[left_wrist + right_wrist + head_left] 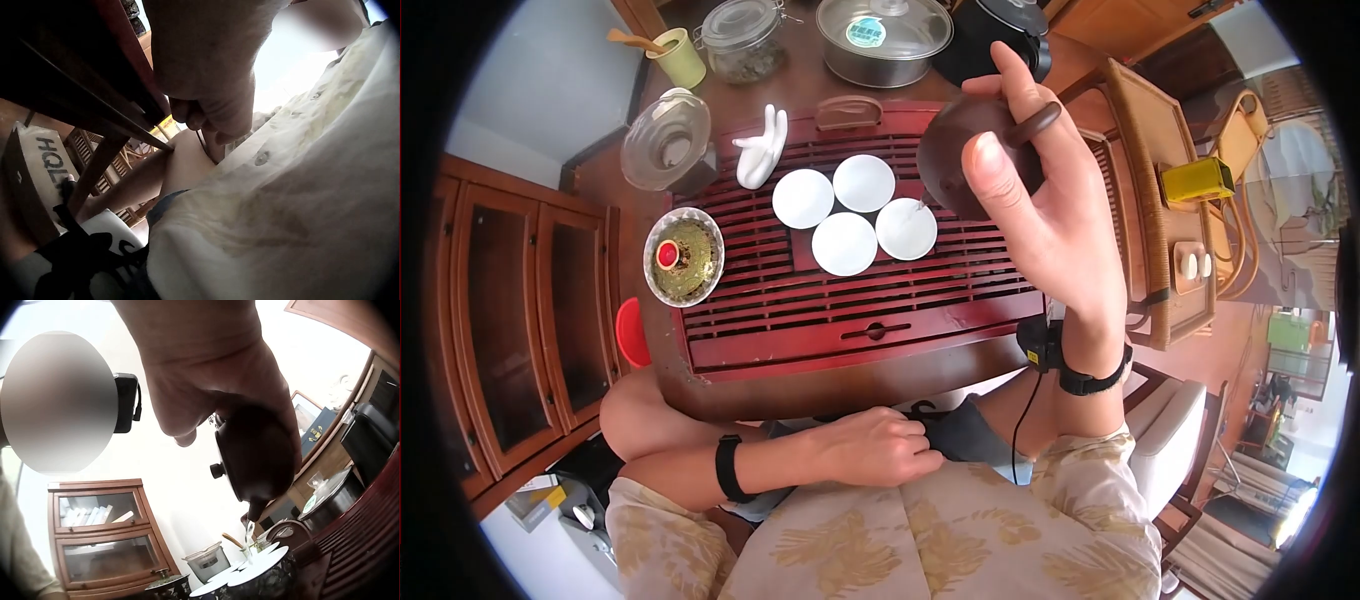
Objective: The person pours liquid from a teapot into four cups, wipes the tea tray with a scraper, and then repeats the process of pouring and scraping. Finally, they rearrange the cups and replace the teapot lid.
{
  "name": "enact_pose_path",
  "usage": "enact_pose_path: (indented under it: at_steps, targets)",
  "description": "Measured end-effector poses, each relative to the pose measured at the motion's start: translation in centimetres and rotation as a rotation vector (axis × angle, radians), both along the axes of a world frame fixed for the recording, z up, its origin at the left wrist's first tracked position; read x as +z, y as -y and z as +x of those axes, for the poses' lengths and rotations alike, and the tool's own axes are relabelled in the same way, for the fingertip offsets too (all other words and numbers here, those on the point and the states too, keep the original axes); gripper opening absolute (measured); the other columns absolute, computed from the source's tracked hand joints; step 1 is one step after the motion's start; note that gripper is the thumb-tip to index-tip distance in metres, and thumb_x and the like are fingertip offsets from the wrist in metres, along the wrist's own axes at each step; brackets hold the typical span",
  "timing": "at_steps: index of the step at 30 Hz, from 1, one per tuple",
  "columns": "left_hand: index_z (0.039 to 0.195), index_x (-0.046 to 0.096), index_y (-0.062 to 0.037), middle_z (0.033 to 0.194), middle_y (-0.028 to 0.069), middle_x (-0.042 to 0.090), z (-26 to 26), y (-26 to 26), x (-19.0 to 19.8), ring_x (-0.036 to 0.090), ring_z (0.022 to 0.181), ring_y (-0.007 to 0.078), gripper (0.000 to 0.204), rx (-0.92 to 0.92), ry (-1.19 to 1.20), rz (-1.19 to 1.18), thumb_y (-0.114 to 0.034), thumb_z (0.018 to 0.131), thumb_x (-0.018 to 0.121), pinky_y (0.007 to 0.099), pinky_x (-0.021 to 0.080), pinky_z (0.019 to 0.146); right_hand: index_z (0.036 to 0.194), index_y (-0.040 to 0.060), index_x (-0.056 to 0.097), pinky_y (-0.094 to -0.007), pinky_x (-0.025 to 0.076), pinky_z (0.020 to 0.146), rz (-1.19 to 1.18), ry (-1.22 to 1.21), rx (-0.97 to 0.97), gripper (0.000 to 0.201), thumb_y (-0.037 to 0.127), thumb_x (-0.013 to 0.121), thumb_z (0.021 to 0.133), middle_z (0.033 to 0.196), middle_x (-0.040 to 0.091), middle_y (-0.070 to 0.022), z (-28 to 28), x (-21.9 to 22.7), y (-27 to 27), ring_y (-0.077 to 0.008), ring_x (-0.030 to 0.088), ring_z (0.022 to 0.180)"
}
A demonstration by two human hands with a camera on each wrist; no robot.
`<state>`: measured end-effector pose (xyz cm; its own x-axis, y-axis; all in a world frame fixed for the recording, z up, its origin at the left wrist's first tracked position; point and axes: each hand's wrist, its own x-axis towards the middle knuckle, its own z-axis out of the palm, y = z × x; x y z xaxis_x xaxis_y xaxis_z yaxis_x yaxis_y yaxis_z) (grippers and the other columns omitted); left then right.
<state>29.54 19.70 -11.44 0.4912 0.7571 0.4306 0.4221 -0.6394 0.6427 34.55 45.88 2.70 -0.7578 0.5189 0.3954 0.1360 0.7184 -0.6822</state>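
Observation:
My right hand point(1050, 200) grips a dark brown teapot point(975, 155) by its handle, above the right part of the slatted red tea tray point(800, 335). In the right wrist view the teapot point(259, 456) is tilted with its spout down, and a thin stream point(249, 531) runs from it toward the white cups point(259, 569). Several white cups point(844, 244) stand close together on the tray; the stream meets the rightmost cup point(906, 229). Held low in front of the body, my left hand point(885, 447) has loosely curled fingers and holds nothing; the left wrist view shows this hand point(212, 106) beside the shirt.
Left of the cups are a white hand-shaped figure point(761, 147), a glass bowl point(666, 140) and a patterned lidded bowl point(684, 257). A glass jar point(742, 42), a steel pot point(885, 45) and a black appliance point(996, 38) stand behind the tray. A wicker-edged stand point(1160, 240) is at the right.

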Motion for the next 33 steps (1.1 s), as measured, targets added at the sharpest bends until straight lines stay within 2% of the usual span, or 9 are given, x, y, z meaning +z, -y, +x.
enact_pose_path:
  at_steps: [5, 11, 14, 26, 33]
  targets:
    - [0.097, 0.077, -0.0065, 0.068, 0.0008, 0.053, 0.0, -0.1, 0.0, 0.06, 0.066, 0.0171, 0.009, -0.002, 0.02, -0.004, -0.013, 0.09, 0.078, 0.033, 0.049, 0.051, 0.165, -0.0036, 0.048, -0.0382, 0.054, 0.108, -0.01, 0.041, 0.013, 0.082, 0.046, 0.077, 0.106, 0.142, 0.067, -0.016, -0.1, -0.4, 0.1, -0.0239, 0.067, 0.123]
    - [0.099, 0.078, -0.0062, 0.069, 0.0009, 0.056, -0.2, -0.2, 0.0, 0.06, 0.066, 0.017, 0.012, -0.002, 0.015, -0.012, -0.012, 0.089, 0.078, 0.033, 0.05, 0.051, 0.165, -0.0025, 0.049, -0.0396, 0.055, 0.108, 0.083, 0.065, -0.027, 0.102, 0.039, 0.098, 0.086, 0.141, 0.07, -0.0147, -0.3, -1.1, 0.0, -0.0254, 0.069, 0.126]
    - [0.099, 0.078, -0.0064, 0.07, 0.001, 0.056, -0.1, -0.1, 0.0, 0.061, 0.067, 0.0171, 0.012, -0.004, 0.015, -0.013, -0.013, 0.089, 0.078, 0.0331, 0.051, 0.052, 0.166, -0.0018, 0.048, -0.0402, 0.056, 0.109, 0.103, 0.056, -0.017, 0.108, 0.038, 0.102, 0.081, 0.14, 0.071, -0.0139, -0.3, -1.6, -0.2, -0.0255, 0.069, 0.127]
    - [0.098, 0.077, -0.0064, 0.07, 0.0013, 0.055, -0.2, -0.2, 0.1, 0.062, 0.067, 0.0174, 0.011, -0.004, 0.008, -0.014, -0.013, 0.089, 0.077, 0.0331, 0.051, 0.052, 0.167, 0.0008, 0.048, -0.0411, 0.057, 0.108, 0.088, 0.058, -0.012, 0.109, 0.033, 0.103, 0.079, 0.139, 0.072, -0.0124, -0.5, -1.6, 0.3, -0.0266, 0.068, 0.129]
    - [0.096, 0.076, -0.0068, 0.069, 0.0011, 0.055, -0.2, -0.2, 0.1, 0.061, 0.066, 0.0174, 0.009, 0.004, 0.014, -0.009, -0.013, 0.09, 0.078, 0.0334, 0.05, 0.052, 0.166, 0.0021, 0.05, -0.0389, 0.061, 0.102, 0.097, 0.028, -0.028, 0.1, 0.021, 0.099, 0.08, 0.137, 0.072, -0.0119, -0.6, -1.8, 0.3, -0.0242, 0.072, 0.121]
